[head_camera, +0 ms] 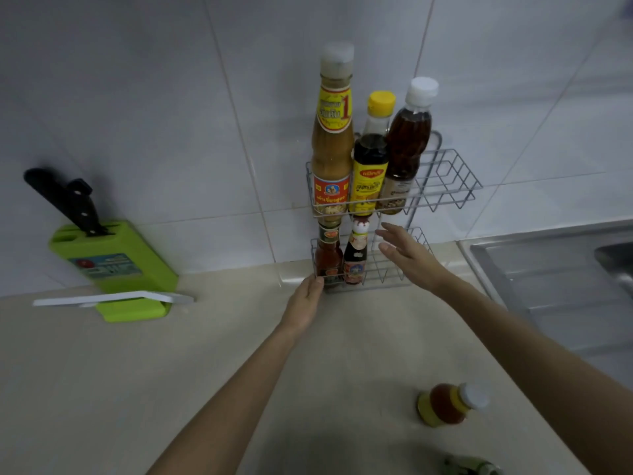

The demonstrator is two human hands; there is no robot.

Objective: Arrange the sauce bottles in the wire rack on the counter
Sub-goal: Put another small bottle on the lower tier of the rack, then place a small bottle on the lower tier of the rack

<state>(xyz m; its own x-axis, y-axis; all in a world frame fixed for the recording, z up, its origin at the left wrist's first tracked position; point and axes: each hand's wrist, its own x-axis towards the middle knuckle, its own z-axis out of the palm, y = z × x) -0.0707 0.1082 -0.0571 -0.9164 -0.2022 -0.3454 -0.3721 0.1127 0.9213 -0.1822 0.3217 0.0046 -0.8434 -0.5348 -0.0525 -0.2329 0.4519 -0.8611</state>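
Beige tabletop (102, 389) fills the lower frame. At upper centre, a two-tier wire rack (445, 180) holds three tall sauce bottles (332, 149) above, two small ones (354, 255) below. Left hand (305, 303) grips the rack's lower left corner; right hand (407, 255) hovers open beside the lower tier. One small orange bottle (448, 404) stands at lower right.

There was only one view, from a wide-angle camera worn on the person's head. It looked forward and down across the table (171, 389) toward the tiled wall (137, 97), with the wire rack (445, 180) near the middle. Both forearms reached in from the bottom edge. Straight tile lines bowed toward the picture's edges.
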